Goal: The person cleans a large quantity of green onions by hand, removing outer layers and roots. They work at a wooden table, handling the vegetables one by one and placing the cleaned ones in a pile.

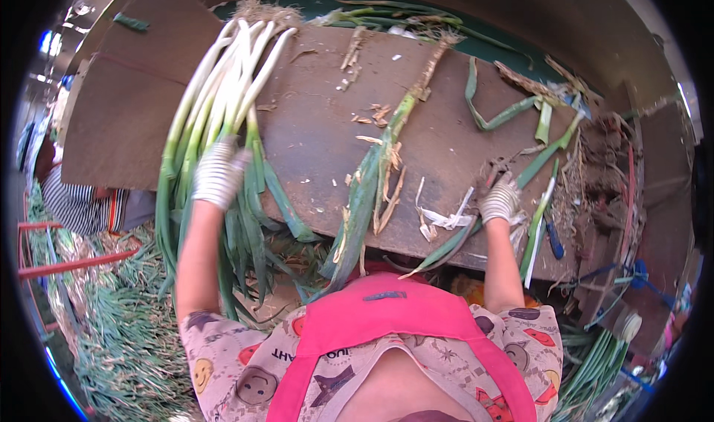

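My left hand (222, 171), in a striped work glove, rests on the green part of a row of peeled long green onions (223, 81); its blur leaves unclear whether the fingers are closed round any. In the same kind of glove, my right hand (500, 197) is at the table's right side, on a dark object (496, 171) too hidden to name, beside a green onion leaf (535, 165). One unpeeled green onion (399, 120), with dry brown outer leaves, lies between my hands, roots pointing away from me.
Peel scraps (446, 218) litter the brown table (312, 120). A blue-handled tool (554, 239) lies at its right. More onions and leaves (385, 17) lie past the far edge. A bundle of green onions (599, 360) is at lower right, a large heap (122, 332) at left. A person in stripes (78, 201) is beyond.
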Demonstrator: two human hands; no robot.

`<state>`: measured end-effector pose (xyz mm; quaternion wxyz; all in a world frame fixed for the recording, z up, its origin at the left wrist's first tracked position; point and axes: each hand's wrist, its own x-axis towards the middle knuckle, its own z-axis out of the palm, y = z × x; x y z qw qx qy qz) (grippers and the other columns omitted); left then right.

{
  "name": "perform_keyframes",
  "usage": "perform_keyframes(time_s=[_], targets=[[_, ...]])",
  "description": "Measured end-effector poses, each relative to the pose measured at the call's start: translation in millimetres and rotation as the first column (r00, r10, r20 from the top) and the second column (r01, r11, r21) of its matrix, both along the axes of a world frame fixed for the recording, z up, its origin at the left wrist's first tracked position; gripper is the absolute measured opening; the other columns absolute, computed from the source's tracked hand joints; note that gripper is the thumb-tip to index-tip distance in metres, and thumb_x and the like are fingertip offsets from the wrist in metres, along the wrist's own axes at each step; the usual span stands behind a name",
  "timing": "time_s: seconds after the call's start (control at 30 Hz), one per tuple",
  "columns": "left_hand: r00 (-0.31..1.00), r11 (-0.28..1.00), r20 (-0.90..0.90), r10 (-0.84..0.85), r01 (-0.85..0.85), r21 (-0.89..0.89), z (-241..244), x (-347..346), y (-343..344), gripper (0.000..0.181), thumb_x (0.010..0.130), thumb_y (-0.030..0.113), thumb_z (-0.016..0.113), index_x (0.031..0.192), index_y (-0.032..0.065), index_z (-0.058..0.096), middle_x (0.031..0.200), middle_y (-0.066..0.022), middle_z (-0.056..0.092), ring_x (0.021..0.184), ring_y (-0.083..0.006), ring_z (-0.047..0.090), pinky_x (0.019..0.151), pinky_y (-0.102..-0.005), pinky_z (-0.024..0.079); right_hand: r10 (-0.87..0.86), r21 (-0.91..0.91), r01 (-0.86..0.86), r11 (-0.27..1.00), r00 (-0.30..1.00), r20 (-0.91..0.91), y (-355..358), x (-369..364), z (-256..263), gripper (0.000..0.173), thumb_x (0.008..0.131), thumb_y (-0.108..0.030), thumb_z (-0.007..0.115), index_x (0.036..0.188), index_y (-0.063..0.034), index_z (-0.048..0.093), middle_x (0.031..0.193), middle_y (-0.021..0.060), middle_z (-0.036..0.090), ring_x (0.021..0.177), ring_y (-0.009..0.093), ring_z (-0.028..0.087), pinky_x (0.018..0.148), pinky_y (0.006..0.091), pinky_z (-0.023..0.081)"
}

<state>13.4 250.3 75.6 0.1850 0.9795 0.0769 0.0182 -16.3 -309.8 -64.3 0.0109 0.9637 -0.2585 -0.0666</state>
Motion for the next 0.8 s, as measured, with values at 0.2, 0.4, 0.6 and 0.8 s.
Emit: perform_keyframes(time_s=[0.2,0.4,0.6,0.8], targets=[[0.852,0.912,-0.342,-0.396,0.322,-0.254,-103.7,-0.7,-181.6,0.078,0.08,0.043,0.076,0.136,-0.0043,0.049,0.129,-0.0273,0.06,0.119,-0.039,0.061,0.098,-0.0431,0.051,-0.195,0.141,0.196,0.97,0.981,-0.021,23.0,-14.2,21.2,0.095,0.074,-0.05,0.081,0.143,-0.0005,0.04,0.133,0.0257,0.054,0.125,0.043,0.052,0.107,0.0503,0.043],[0.885,0.861,-0.206,-0.417,0.458,0.222,-92.4,-35.1,-278.1,0.07,0.083,0.031,0.071,0.138,-0.0039,0.045,0.114,-0.0218,0.061,0.099,-0.0332,0.066,0.083,-0.0448,0.056,0.157,0.294,-0.283,0.913,0.908,0.387,-2.9,-39.4,-13.7,0.067,0.074,-0.026,0.08,0.133,-0.0047,0.056,0.111,0.0238,0.064,0.101,0.041,0.062,0.088,0.0482,0.051],[0.787,0.818,-0.288,-0.546,0.575,0.017,-83.8,-45.0,-288.6,0.057,0.09,0.032,0.062,0.136,-0.0002,0.052,0.119,-0.0204,0.063,0.1,-0.0359,0.067,0.086,-0.045,0.054,0.386,0.468,-0.665,0.582,0.732,0.562,63.3,-67.4,22.7,0.065,0.07,-0.027,0.085,0.123,0.0004,0.061,0.095,0.0205,0.064,0.089,0.04,0.06,0.084,0.048,0.05],[0.834,0.861,-0.212,-0.509,0.488,-0.145,-88.3,-31.2,-293.2,0.042,0.081,0.02,0.074,0.12,0.0068,0.066,0.102,-0.0186,0.071,0.095,-0.0357,0.069,0.084,-0.0433,0.054,0.338,0.681,-0.576,0.452,0.817,0.468,74.9,-93.9,28.0,0.052,0.07,-0.021,0.084,0.113,0.0017,0.065,0.089,0.0203,0.062,0.086,0.038,0.06,0.077,0.0447,0.05]])
